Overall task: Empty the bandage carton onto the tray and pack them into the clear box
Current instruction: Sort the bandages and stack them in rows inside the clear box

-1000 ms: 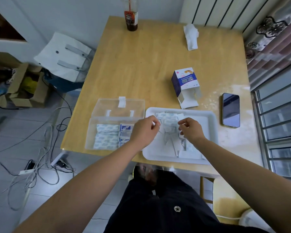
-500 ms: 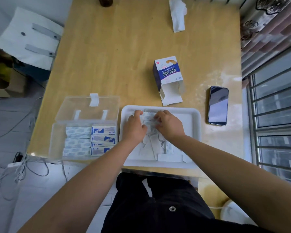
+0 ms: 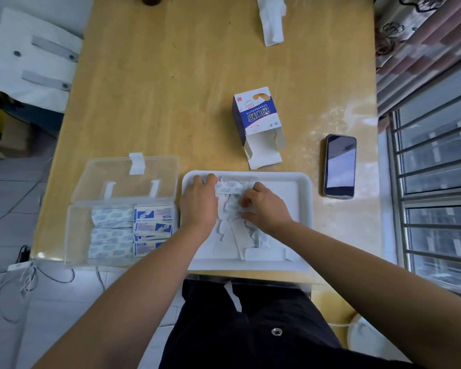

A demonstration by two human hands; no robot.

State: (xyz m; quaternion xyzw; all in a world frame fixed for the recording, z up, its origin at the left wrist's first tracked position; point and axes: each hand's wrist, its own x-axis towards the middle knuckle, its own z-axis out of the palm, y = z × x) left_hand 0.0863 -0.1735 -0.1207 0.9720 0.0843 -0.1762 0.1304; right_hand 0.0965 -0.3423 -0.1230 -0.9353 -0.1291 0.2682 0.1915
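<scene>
Bandages (image 3: pixel 233 207) lie in the tray (image 3: pixel 296 193) between my 2 hands; my left hand (image 3: pixel 198 201) and right hand (image 3: pixel 265 206) both pinch some with curled fingers. The clear box (image 3: pixel 77 230) stands left of them, the carton (image 3: pixel 256 115) beyond.

Holding loose bandages (image 3: pixel 230 186) in the white tray (image 3: pixel 301 182) with left hand (image 3: pixel 198 203) and right hand (image 3: pixel 265 206). Left of the tray, clear box (image 3: pixel 75 235), part-filled; beyond the tray, opened carton (image 3: pixel 258 113).
</scene>
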